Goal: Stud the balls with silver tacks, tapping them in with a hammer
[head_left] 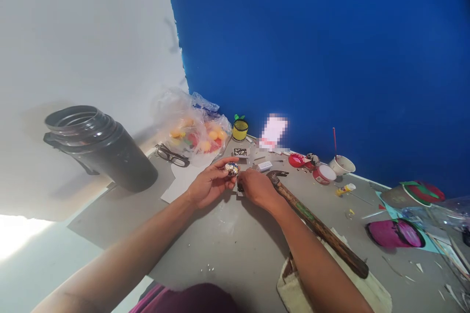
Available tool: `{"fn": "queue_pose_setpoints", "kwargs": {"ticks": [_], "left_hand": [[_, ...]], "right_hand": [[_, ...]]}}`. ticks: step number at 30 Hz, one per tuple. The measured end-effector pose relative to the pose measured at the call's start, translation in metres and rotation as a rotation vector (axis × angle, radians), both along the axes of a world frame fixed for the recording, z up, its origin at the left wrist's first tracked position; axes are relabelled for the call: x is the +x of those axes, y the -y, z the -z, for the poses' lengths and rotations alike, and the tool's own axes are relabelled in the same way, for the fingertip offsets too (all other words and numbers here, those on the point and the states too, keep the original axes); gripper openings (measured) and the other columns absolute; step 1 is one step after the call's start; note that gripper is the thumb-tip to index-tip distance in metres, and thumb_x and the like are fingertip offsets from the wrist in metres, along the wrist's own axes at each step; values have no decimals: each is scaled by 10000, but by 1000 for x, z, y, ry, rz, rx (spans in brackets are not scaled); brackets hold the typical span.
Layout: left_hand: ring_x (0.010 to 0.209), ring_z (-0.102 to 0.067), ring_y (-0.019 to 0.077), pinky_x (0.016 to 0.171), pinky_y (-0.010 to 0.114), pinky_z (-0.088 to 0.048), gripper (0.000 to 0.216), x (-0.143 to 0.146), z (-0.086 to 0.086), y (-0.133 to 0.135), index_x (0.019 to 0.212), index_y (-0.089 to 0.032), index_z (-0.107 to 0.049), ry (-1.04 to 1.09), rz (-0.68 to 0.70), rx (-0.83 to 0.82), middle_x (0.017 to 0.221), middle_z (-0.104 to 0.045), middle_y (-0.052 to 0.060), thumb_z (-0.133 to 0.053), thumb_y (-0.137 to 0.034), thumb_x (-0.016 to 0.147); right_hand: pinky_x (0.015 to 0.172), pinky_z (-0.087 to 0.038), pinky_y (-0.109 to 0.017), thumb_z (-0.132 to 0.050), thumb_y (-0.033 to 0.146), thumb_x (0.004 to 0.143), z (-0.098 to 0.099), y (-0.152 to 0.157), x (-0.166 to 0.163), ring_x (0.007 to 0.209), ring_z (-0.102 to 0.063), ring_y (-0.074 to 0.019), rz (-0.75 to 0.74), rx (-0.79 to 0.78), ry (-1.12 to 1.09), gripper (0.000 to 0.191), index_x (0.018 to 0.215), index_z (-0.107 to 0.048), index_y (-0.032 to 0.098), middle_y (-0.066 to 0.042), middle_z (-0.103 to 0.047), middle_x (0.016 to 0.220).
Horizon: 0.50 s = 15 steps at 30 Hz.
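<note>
My left hand [209, 185] is closed around a small ball [231, 168] covered in shiny, multicoloured bits, held just above the grey table [235, 239]. My right hand [257, 187] is beside it with the fingers curled down over a small dark thing on the table; what the fingertips pinch is hidden. A little tray of glittery pieces [241, 152] sits just behind the two hands.
A hammer [316, 222] lies diagonally right of my right arm. Black nested buckets [99, 146] lie on their side at left, with glasses [172, 156] and a plastic bag of coloured balls [194, 132] behind. Cups, a glue bottle [344, 189] and craft scraps fill the right.
</note>
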State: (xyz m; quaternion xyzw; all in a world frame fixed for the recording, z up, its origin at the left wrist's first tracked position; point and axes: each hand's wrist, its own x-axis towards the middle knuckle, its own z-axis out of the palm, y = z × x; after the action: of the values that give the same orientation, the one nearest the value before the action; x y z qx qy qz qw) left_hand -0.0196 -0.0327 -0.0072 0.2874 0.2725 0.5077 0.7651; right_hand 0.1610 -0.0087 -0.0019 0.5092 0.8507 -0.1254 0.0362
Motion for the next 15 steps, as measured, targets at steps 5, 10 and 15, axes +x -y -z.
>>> {"fn": "queue_pose_setpoints", "kwargs": {"ticks": [5, 10, 15], "left_hand": [[738, -660, 158, 596, 243, -525, 437, -1, 0, 0, 1195, -158, -753, -19, 9, 18, 957, -703, 88, -737, -93, 764], [778, -675, 151, 640, 236, -546, 465, -2, -1, 1, 1216, -175, -745, -57, -15, 47, 1003, -707, 76, -766, -81, 761], [850, -715, 194, 690, 265, -574, 405, -2, 1, 2, 1146, -179, -727, -94, -4, 73, 1003, -718, 73, -820, -129, 755]], "right_hand": [[729, -401, -284, -461, 197, 1000, 1, -2, 4, 958, -675, -230, 0, -24, -65, 262, 1039, -720, 193, -104, -733, 1052], [805, -404, -286, -502, 149, 945, 3, -6, 12, 1005, -647, -213, -28, -38, -246, 270, 1080, -732, 192, -83, -728, 1078], [845, -427, -302, -511, 161, 937, 5, -15, 21, 962, -640, -195, -2, -126, -549, 242, 984, -749, 171, -69, -737, 1009]]}}
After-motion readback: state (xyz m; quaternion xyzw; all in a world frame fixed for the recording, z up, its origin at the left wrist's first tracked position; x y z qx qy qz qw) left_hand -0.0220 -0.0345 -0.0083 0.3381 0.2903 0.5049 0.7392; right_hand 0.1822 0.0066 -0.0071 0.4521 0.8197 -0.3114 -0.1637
